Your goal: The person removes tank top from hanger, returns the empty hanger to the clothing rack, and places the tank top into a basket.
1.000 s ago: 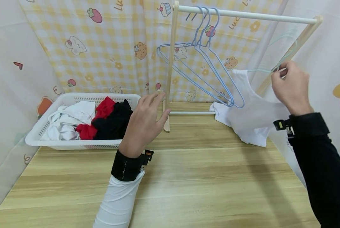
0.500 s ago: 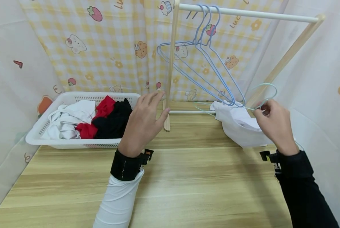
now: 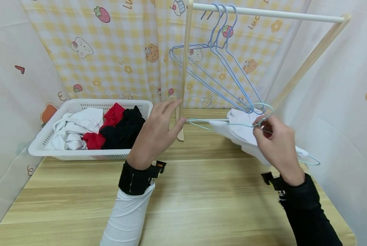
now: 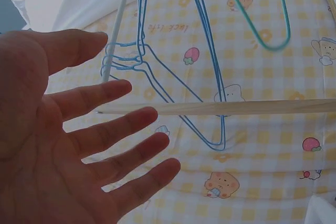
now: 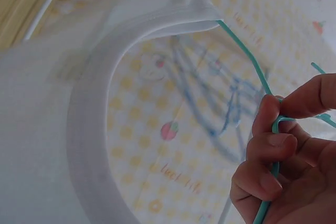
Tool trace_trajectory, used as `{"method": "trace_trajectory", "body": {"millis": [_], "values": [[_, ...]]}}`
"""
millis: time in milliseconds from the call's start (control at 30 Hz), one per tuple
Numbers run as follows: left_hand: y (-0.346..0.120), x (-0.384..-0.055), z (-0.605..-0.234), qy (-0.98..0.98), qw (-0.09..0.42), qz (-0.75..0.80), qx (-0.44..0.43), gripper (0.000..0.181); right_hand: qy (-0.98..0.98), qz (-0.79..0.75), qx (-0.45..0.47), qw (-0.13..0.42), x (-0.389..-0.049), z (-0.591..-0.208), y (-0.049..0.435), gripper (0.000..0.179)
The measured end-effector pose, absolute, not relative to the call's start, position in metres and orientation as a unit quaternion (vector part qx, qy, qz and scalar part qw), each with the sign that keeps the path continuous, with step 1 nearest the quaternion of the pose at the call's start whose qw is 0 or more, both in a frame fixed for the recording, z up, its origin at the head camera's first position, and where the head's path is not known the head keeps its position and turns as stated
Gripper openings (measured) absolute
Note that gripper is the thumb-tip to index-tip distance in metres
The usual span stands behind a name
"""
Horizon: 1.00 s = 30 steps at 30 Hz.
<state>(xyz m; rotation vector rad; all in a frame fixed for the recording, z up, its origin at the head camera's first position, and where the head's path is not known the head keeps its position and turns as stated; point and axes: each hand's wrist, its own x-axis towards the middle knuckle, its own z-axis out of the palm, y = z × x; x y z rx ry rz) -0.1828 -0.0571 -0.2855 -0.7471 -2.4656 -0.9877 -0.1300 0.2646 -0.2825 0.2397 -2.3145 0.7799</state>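
My right hand pinches a thin mint-green hanger near the base of its hook. A white tank top hangs on this hanger, tilted low over the table's back right part. One bare end of the hanger pokes out at the left, close to the left hand. In the right wrist view the shirt's wide neckline and a shoulder strap on the green wire show. My left hand holds nothing, its fingers spread and straight beside the rack's left wooden post.
Several blue hangers hang from the white top bar of the rack. At the back left stands a white basket of crumpled white, red and black clothes. Patterned curtains enclose the wooden table.
My right hand has come down and to the left with the green hanger and tank top, swinging the hanger nearly level. The left hand has stayed almost in place.
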Motion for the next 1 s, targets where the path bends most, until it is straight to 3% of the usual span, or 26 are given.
{"method": "trace_trajectory", "body": {"millis": [400, 1000], "values": [[-0.063, -0.175, -0.278, -0.814, 0.271, -0.351, -0.374, 0.049, -0.849, 0.361, 0.228, 0.313, -0.146, -0.264, 0.182, 0.014], [-0.101, -0.157, -0.263, -0.814, 0.363, -0.309, -0.332, 0.022, -0.763, 0.528, 0.223, 0.298, -0.157, -0.258, 0.134, 0.022]]}}
